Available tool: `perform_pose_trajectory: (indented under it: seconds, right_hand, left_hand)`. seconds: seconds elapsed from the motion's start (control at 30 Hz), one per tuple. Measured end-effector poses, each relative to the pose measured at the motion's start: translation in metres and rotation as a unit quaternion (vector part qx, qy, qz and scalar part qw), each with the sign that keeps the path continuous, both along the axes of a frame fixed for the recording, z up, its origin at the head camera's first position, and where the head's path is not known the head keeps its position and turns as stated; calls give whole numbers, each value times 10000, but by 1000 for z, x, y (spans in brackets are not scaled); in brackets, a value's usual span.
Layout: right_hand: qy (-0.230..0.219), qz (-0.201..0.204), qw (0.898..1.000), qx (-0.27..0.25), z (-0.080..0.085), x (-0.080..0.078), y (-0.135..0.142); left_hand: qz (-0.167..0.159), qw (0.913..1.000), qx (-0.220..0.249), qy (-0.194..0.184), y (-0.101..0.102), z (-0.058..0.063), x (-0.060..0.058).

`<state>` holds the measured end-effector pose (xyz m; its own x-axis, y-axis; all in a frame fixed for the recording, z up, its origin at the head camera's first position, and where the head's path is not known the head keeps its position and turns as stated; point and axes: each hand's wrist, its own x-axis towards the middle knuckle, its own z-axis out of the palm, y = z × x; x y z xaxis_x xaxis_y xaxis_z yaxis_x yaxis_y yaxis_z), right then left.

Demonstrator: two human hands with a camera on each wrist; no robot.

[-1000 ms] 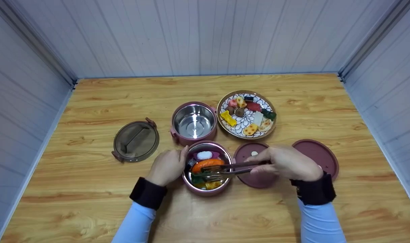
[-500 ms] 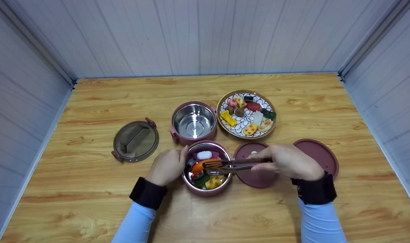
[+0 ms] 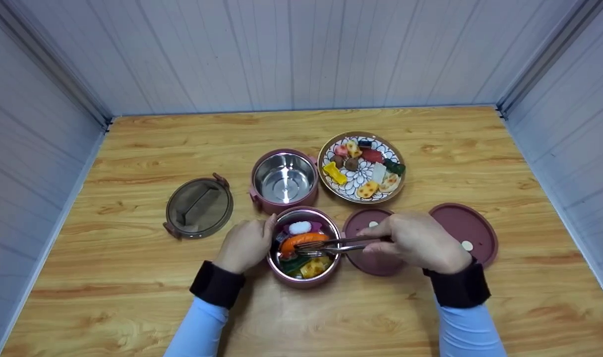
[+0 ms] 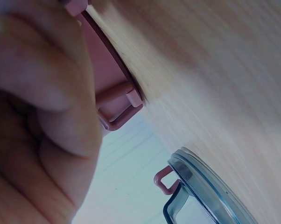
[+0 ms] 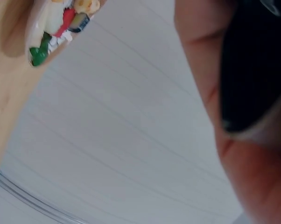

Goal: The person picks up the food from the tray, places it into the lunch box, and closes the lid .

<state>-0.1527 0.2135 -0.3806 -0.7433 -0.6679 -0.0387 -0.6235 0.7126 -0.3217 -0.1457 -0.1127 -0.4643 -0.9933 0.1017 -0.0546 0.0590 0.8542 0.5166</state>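
I'm guiding right hand, pinching tongs, tips lying by orange food inside nearer bowl; can't tell whether biting. Left hand gripping rim. I'm favouring gentle squeeze, bowl braced.

On the worktop I have the near bowl, food pieces in it, tongs over its right rim. Just behind stands the second bowl; right of that, the plate bears more food. The lid lies left of both bowls; right of the near bowl I see an inner disc, then an outer disc.
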Motion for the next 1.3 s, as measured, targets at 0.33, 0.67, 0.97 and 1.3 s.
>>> perform_pose_trajectory:
  seconds: [0.33, 0.67, 0.97, 1.3]
  right_hand:
    - [546, -164, 9984, -53, 11, 7, 5]
    - [1352, -2136, 9642, -795, -10, -23, 26]
    - [943, -2716, 9569, -419, -45, -44, 15]
    - [829, -2716, 9585, -266, -52, -46, 12]
  left_hand:
    - [-1, 9999, 107, -109, 0, 0, -2]
    - [26, 9999, 107, -99, 0, 0, -1]
    - [56, 9999, 51, -85, 0, -1, -1]
    - [50, 9999, 60, -103, 0, 0, -1]
